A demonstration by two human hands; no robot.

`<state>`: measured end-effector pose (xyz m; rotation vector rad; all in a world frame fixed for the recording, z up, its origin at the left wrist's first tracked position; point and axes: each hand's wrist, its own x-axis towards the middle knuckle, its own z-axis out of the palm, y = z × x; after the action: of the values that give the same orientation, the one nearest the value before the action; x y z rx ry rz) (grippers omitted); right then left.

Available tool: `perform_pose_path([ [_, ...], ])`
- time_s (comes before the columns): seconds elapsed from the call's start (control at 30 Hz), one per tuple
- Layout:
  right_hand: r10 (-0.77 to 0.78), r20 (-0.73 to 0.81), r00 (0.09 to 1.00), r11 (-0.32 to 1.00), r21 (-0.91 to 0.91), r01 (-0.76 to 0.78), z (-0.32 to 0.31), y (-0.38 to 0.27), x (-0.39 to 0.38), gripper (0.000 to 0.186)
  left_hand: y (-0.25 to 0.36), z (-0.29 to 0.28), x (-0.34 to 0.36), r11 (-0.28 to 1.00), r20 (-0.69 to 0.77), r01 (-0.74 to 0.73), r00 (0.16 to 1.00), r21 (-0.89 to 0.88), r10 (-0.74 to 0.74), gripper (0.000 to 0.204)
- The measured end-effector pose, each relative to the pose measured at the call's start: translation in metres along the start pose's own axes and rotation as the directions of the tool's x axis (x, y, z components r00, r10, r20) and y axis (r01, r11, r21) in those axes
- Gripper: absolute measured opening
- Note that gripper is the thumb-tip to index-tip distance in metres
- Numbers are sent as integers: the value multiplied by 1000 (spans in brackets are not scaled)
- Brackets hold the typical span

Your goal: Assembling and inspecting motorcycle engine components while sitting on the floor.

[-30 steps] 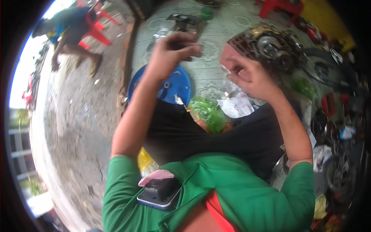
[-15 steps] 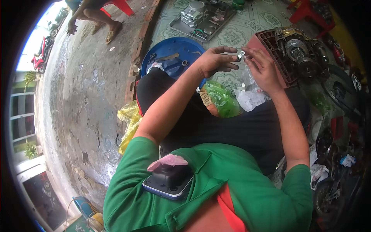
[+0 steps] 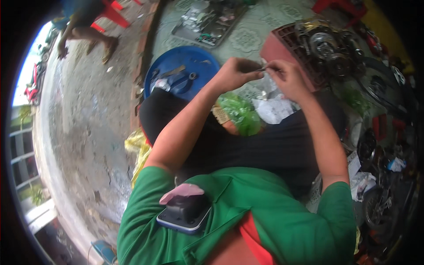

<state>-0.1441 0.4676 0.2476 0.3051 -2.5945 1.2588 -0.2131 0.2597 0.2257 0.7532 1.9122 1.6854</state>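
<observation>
Between my two hands, in front of my lap, is a small metal part, thin and dark from this angle and mostly covered by fingers. My left hand pinches it from the left, thumb and fingers drawn together. From the right my right hand grips its other end with bent fingers. Below the hands lie a green plastic bag and crumpled white paper. A round blue basin with loose small parts in it is just beyond my left knee.
A metal tray of engine parts lies on the tiled floor ahead. To the right, an engine rests on a reddish crate. Wheels and parts crowd the right side. A person is at the far left by a red stool.
My left fingers, spread beside the metal part before, have closed onto it. Both hands now meet at the part, and the whole view has shifted slightly.
</observation>
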Motion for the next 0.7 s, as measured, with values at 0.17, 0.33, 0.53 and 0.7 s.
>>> perform_pose_path([
  [0.17,-28,95,995,996,-78,36,-2,-2,0,11,-4,11,1,971,22,-13,1000,239,8,28],
  [0.33,-162,-270,949,968,-231,99,-39,-9,21,17,-24,10,4,932,0,-59,998,357,63,20],
  [0.53,88,-917,389,994,56,-92,-170,83,12,40,-22,19,13,968,-20,-14,1000,250,20,18],
  [0.7,626,-723,292,780,572,-253,-170,121,20,71,-24,13,11,951,40,-44,999,306,33,18],
])
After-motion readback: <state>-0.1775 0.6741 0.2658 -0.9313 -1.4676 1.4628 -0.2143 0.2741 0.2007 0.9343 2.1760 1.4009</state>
